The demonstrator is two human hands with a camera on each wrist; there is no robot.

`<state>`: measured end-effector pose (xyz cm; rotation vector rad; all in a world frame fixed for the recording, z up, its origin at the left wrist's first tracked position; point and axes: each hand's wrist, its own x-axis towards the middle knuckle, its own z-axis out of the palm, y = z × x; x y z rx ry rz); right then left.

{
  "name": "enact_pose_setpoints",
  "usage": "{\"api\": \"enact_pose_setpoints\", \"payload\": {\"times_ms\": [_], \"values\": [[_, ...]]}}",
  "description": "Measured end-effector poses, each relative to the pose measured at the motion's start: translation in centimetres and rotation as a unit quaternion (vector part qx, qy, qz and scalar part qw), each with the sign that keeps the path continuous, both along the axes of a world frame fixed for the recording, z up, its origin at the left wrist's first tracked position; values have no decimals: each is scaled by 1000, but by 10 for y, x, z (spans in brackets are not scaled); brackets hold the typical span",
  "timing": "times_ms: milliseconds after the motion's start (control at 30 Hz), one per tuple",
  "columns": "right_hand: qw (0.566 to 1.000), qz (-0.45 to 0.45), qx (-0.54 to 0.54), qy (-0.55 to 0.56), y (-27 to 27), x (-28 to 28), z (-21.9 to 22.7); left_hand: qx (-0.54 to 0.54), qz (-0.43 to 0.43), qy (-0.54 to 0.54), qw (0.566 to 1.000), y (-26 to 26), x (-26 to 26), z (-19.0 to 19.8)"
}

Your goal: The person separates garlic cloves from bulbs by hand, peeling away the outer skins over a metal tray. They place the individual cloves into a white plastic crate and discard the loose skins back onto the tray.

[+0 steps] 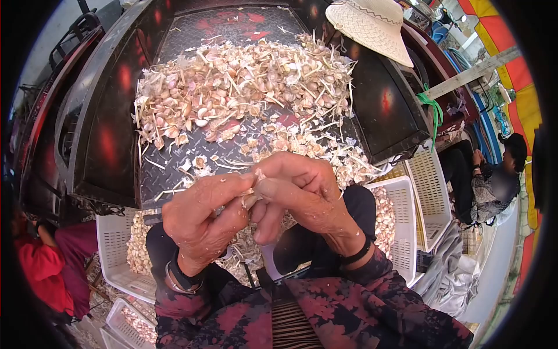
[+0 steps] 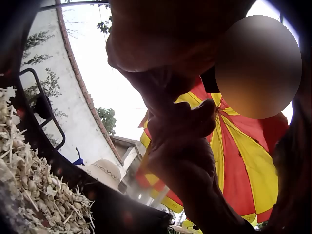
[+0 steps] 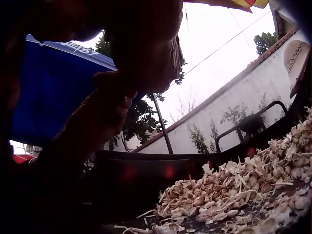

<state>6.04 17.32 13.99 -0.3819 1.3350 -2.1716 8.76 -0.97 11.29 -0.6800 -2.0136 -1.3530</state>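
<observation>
Both hands meet in front of the person, close over the near edge of the metal cart bed. Between thumb and fingertips, my left hand (image 1: 206, 218) pinches a small pale garlic clove (image 1: 250, 201). My right hand (image 1: 308, 198) pinches at the same clove from the other side, its thumb bent over it. Fingers hide most of the clove. Beyond the hands lies a heap of garlic cloves (image 1: 232, 93) with dry stalks and skins. In both wrist views the hands are dark against the sky.
White plastic crates with garlic cloves stand left (image 1: 113, 247) and right (image 1: 401, 200) of the knees. The black cart walls (image 1: 107, 128) rise on both sides. A straw hat (image 1: 372, 29) sits on the right wall. Other people sit at far left (image 1: 43, 262) and right (image 1: 494, 186).
</observation>
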Motion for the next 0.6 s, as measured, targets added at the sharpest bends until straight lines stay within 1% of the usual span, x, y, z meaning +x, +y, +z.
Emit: {"api": "enact_pose_setpoints", "payload": {"times_ms": [33,67,100,167,200,233,267,300,333,367,400,433,467,500,567,600], "values": [[1000,-1,0,0,1,-3,-5,76,-19,-83,993,2,2,0],[998,14,-50,-34,2,-9,-13,151,-39,-165,974,4,3,0],[992,29,-99,-68,3,-13,-22,151,-39,-164,974,7,1,-2],[995,19,-89,-46,0,-15,-30,153,-22,-200,967,14,-5,-12],[999,-13,-35,-24,-2,-14,-30,78,-6,-182,980,13,-9,-15],[999,-45,19,-2,-3,-13,-31,79,-6,-182,980,17,-11,-19],[997,-48,53,28,0,-17,-38,-4,15,-121,993,22,-14,-24],[997,-45,53,28,5,-18,-43,-87,37,-58,994,28,-15,-29],[997,-63,51,12,13,-19,-47,-120,30,-67,990,33,-12,-35],[996,-78,48,-5,22,-19,-50,-120,36,-68,990,39,-12,-40],[992,-91,91,-18,33,-16,-53,-135,0,-89,987,45,-11,-43],[988,-113,105,-25,45,-12,-55,-149,-37,-110,982,50,-9,-44],[985,-135,98,-36,64,-10,-64,-104,-107,-163,975,53,-8,-40],[975,-196,99,-29,81,-6,-69,-103,-101,-164,976,48,-11,-42],[942,-296,156,-20,137,1,-84,-160,-113,-146,970,29,-27,-55],[921,-328,211,-10,172,6,-99,-193,-91,-131,968,9,-41,-67]]}}
